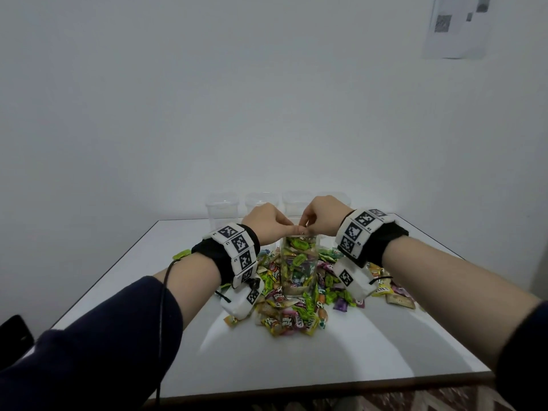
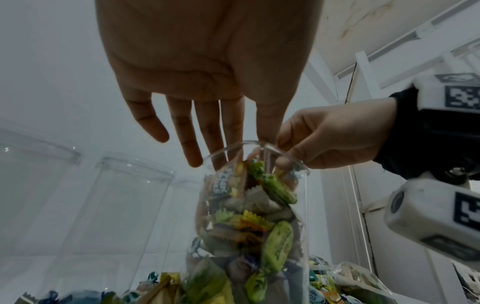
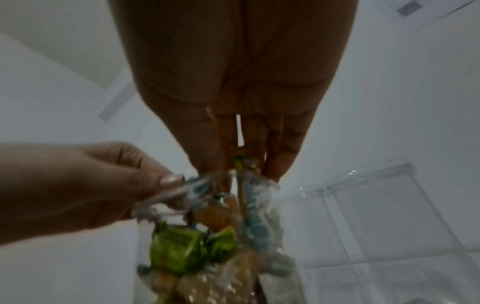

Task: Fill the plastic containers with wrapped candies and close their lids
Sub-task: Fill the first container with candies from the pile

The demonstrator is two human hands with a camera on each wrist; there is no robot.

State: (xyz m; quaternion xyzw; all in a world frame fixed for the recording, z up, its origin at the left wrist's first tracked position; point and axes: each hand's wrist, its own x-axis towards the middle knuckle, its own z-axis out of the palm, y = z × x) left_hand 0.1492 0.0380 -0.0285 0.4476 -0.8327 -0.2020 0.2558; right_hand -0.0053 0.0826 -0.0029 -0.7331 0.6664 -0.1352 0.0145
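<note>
A clear plastic container (image 1: 299, 268) stands upright in the middle of the table, filled nearly to its rim with wrapped candies (image 2: 275, 242). It has no lid on. My left hand (image 1: 268, 222) is at the rim's left side, thumb and forefinger pinching it (image 3: 171, 181), while the other fingers (image 2: 187, 139) stay straight. My right hand (image 1: 320, 215) hovers over the mouth with its fingertips bunched on a small yellow-green candy (image 3: 244, 164). Loose candies (image 1: 284, 315) lie heaped around the container's base.
Several empty clear containers (image 1: 224, 209) stand in a row along the table's far edge, against the white wall. The white table (image 1: 296, 360) shows bare surface in front of the pile. A dark object (image 1: 12, 336) sits off the left edge.
</note>
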